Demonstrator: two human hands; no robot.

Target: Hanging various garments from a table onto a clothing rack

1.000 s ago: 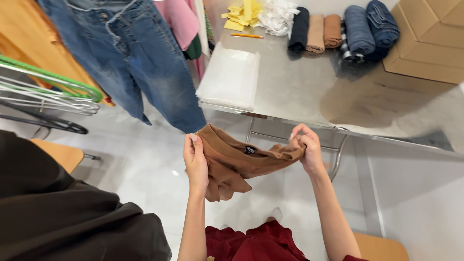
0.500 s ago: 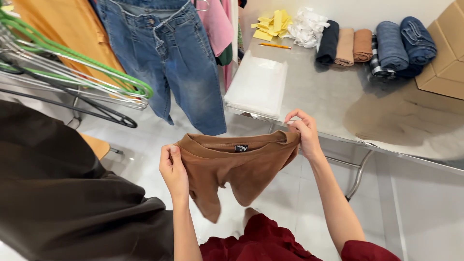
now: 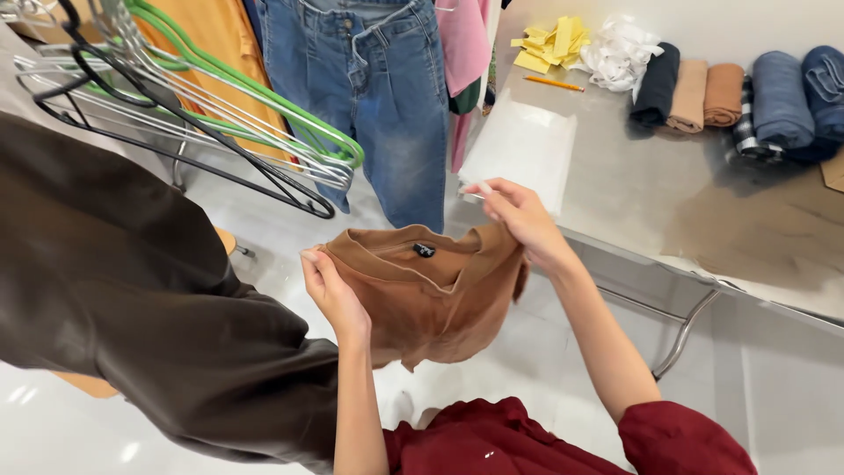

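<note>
Up in mid-air, near the table, both hands hold a brown garment; left hand fingers pinch its left edge; right hand fingers grip the right edge; jeans hang beyond.

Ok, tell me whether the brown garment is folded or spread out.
Spread, not folded: left hand and right hand hold the brown garment by its waistband, fabric hanging loose below.

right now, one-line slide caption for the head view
Both hands, left hand and right hand, hold a brown garment beside a steel table.
</note>
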